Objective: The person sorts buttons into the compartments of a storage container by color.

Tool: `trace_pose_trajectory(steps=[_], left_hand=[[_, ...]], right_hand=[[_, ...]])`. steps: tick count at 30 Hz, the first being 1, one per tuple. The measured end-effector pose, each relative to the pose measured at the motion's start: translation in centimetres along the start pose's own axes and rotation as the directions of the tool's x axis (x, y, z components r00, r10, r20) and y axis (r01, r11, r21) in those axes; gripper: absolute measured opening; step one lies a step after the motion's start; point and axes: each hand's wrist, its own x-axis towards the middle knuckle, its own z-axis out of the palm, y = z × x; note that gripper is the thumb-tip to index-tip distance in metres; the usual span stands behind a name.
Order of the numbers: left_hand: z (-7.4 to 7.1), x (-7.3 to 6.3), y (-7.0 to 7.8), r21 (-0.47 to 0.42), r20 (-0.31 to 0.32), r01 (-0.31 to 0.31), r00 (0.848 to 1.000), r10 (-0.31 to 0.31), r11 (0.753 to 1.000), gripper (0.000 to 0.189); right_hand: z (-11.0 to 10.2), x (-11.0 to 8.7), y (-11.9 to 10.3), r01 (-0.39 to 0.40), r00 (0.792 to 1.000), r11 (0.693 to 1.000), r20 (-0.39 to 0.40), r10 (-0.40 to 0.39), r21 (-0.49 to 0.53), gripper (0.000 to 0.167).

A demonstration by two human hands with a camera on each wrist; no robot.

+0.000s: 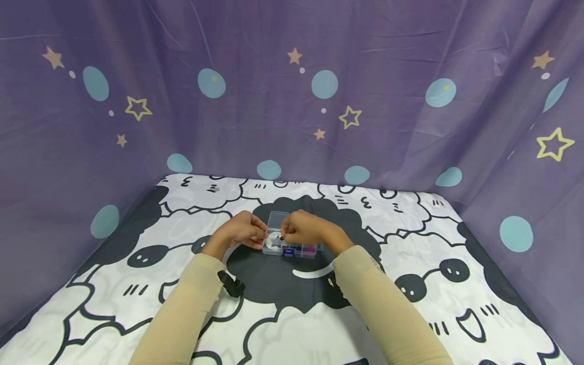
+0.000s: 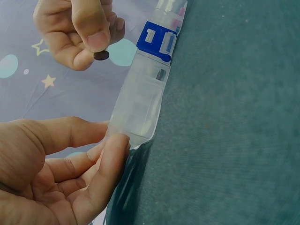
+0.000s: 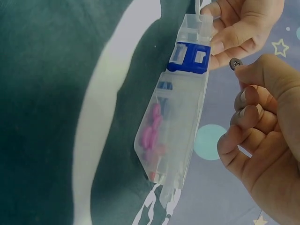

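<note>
A clear plastic box (image 1: 292, 243) with a blue latch (image 3: 190, 58) sits on the sheep-print cloth (image 1: 410, 243) — on the big dark sheep face in the middle, well in from every edge of the cloth. Its lid (image 1: 277, 219) stands open at the far left end of the box. The left hand (image 1: 242, 230) is at the box's left end, its fingers (image 2: 115, 150) pinching that end wall between thumb and fingertips. The right hand (image 1: 303, 228) hovers just above the box, thumb and forefinger closed on a small dark button (image 3: 236, 63), the other fingers curled. Pink pieces (image 3: 152, 133) lie in the compartment at the box's right end. A black strap clip (image 1: 231, 285) lies nearer the person than the box, beside the left forearm. Bare cloth lies on all sides of the box; purple starry drapes (image 1: 292, 101) close in behind and at both flanks.
</note>
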Motion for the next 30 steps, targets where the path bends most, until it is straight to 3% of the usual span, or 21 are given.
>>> trace_pose_trajectory(steps=[7,14,30], left_hand=[[0.0,-0.1,0.0,-0.005,0.007,-0.001,1.0,0.001,1.0,0.03],[0.1,-0.1,0.0,-0.001,0.003,-0.003,1.0,0.003,1.0,0.031],[0.0,-0.2,0.1,0.004,0.002,-0.011,1.0,0.011,1.0,0.03]], right_hand=[[0.4,0.3,-0.2,-0.039,0.999,0.999,0.018,0.039,-0.001,0.01],[0.3,0.0,0.2,-0.014,1.0,0.999,-0.005,0.014,-0.044,0.01],[-0.8,-2.4,1.5,-0.046,0.999,0.998,-0.009,0.046,-0.035,0.004]])
